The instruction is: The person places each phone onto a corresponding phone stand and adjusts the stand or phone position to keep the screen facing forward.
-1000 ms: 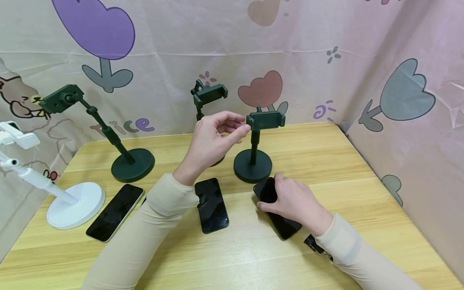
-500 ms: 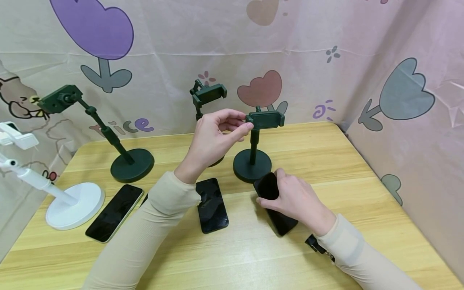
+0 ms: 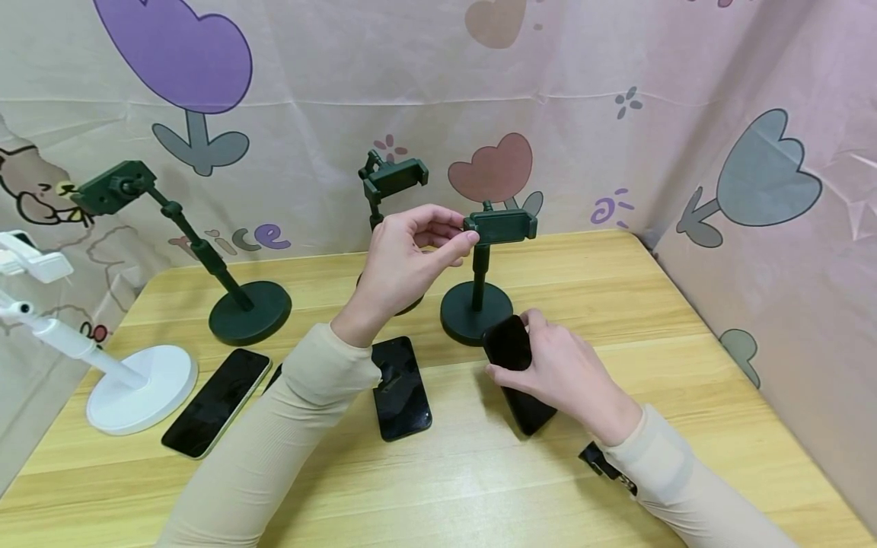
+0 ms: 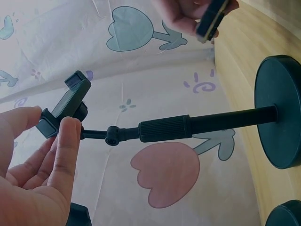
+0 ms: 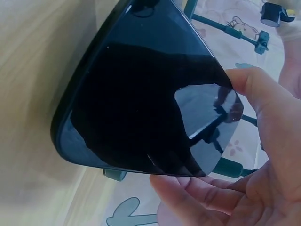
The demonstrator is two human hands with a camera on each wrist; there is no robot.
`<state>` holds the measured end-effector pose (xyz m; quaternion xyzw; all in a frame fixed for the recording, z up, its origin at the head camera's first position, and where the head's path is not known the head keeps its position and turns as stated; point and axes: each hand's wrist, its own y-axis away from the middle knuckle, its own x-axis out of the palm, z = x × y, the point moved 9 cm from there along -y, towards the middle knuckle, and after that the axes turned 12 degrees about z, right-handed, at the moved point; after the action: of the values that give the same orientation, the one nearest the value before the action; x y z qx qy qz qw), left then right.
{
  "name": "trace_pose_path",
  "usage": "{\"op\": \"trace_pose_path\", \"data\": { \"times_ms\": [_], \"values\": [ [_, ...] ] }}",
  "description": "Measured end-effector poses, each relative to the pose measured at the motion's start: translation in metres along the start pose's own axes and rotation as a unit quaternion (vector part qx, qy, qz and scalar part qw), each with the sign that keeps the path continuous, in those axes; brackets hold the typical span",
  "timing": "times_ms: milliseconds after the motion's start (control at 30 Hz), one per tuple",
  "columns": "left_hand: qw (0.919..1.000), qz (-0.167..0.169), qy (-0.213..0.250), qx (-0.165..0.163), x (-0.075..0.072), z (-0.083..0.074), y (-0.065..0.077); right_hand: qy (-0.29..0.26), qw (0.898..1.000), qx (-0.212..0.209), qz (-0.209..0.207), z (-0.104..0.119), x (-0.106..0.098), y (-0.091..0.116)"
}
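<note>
My left hand (image 3: pixel 404 262) pinches the left end of the clamp on a dark green phone stand (image 3: pixel 502 226). In the left wrist view, the thumb and fingers are at one end of that clamp (image 4: pixel 66 106), which has nothing in it. My right hand (image 3: pixel 572 373) grips a black smartphone (image 3: pixel 508 346) by its edges, thumb on one side and fingers on the other. The phone is tilted, its far end raised in front of the stand's round base (image 3: pixel 473 316). In the right wrist view, the smartphone (image 5: pixel 136 103) shows its dark, glossy screen.
Another black smartphone (image 3: pixel 401 396) lies between the arms, and a light-edged one (image 3: pixel 215 403) lies at left. Two more dark green stands, one behind the left hand (image 3: pixel 393 177) and one at left (image 3: pixel 250 312), and a white stand (image 3: pixel 144 388) surround them. A patterned cloth (image 3: pixel 329 61) hangs behind.
My right hand has raised the smartphone off the table and brought it slightly away from me, toward the stand. My left hand stays at the clamp, nearly unmoved.
</note>
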<state>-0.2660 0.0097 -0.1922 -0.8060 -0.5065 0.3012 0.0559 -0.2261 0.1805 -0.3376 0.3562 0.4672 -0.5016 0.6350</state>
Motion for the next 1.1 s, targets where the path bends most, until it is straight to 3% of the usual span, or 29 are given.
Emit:
{"op": "trace_pose_path", "data": {
  "times_ms": [300, 633, 1100],
  "values": [
    [1.0, 0.004, -0.002, 0.003, 0.001, 0.001, 0.0, -0.026, 0.999, -0.003, -0.032, 0.001, -0.016, 0.004],
    [0.9999, 0.005, -0.006, 0.008, 0.001, 0.001, -0.001, -0.094, 0.994, 0.012, -0.051, -0.003, -0.042, 0.011],
    [0.9999, 0.007, -0.011, 0.003, 0.001, 0.002, -0.001, -0.215, 0.968, -0.041, -0.126, 0.005, -0.088, 0.032]
  ]
}}
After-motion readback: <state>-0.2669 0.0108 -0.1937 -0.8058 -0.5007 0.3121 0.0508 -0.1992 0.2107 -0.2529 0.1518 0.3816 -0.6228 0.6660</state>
